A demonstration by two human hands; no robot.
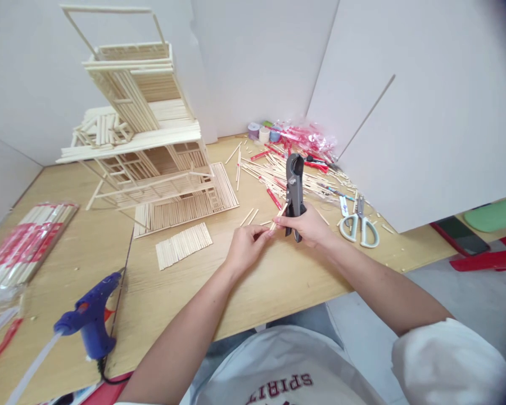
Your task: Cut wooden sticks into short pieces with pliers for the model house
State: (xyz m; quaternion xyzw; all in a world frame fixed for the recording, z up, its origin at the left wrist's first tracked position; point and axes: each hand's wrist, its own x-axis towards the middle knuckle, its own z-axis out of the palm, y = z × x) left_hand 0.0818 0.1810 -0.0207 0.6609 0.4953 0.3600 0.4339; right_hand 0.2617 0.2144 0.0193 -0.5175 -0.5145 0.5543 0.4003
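Note:
My right hand [310, 226] is closed around a black hand cutter [295, 188], its jaw end pointing up and away from me. Short wooden sticks [279, 216] are pinched in the fingers of my left hand [248, 243], right beside the cutter. The fingertips of both hands nearly meet there; how many sticks are held I cannot tell. Two short cut sticks [249, 216] lie on the table just beyond my left hand. To the left lies a flat panel of sticks [184, 246] set side by side.
A multi-storey stick house [152, 146] stands at the back left. Loose sticks [274, 169] and red wrappers [307, 138] are heaped at the back, scissors [360, 225] on the right. A blue glue gun [90, 318] and packed chopsticks [27, 242] lie left. White panels [257, 62] wall the table.

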